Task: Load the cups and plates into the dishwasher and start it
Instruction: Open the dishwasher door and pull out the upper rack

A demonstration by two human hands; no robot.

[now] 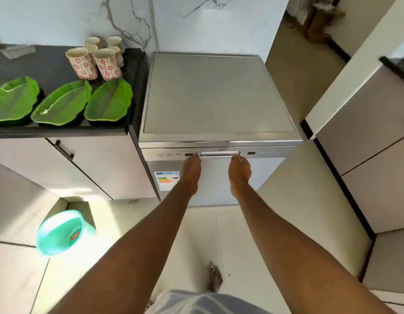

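Note:
The steel dishwasher [219, 96] stands with its door closed, between the counter and a gap on the right. My left hand [192, 169] reaches the left end of the door handle [219, 153], fingertips at its edge. My right hand [239, 172] hooks its fingers under the handle's right end. Several flower-patterned cups [82, 63] stand upright on the dark counter [49, 64] to the left. In front of them lie three green leaf-shaped plates [60, 105], side by side near the counter's front edge.
Buttons and a display run along the control panel [171, 155] on both sides of the handle. A teal bucket [60, 233] sits on the floor at the lower left. Cabinets [366, 143] stand on the right. My bare foot [215, 277] is on the tiled floor.

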